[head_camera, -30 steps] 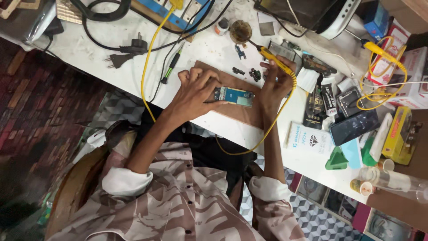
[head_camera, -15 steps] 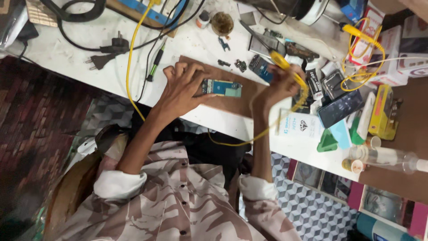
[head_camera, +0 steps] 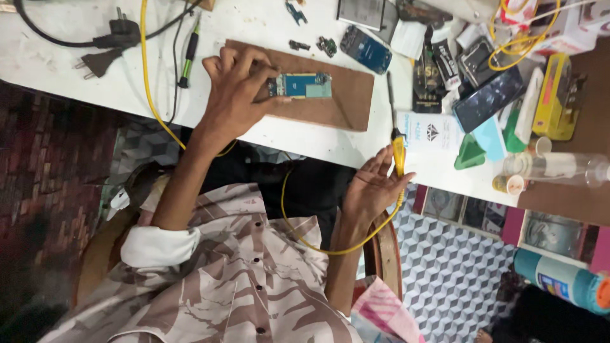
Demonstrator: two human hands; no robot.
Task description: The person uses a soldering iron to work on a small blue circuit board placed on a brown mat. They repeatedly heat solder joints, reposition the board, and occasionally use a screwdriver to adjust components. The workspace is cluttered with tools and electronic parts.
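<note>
A small blue circuit board (head_camera: 300, 85) is held down on a brown wooden board (head_camera: 346, 95) by the left hand (head_camera: 238, 95), whose fingers are curled round its near end and pressed against it. The wooden board lies flat on the white table (head_camera: 76, 82), near the table's front edge. A soldering iron (head_camera: 398, 152) with a yellow handle is held loosely in the right hand (head_camera: 375, 187), off the table's edge, palm turned up and fingers half open, the handle lying across the fingertips. Its dark tip is pointed up over the table, well apart from the circuit board. A yellow cable (head_camera: 318, 244) is seen looping from the iron across the lap. Just beyond the wooden board a blue phone part (head_camera: 365, 49) is laid, and a black plug (head_camera: 111, 41) rests at the far left of the table.
</note>
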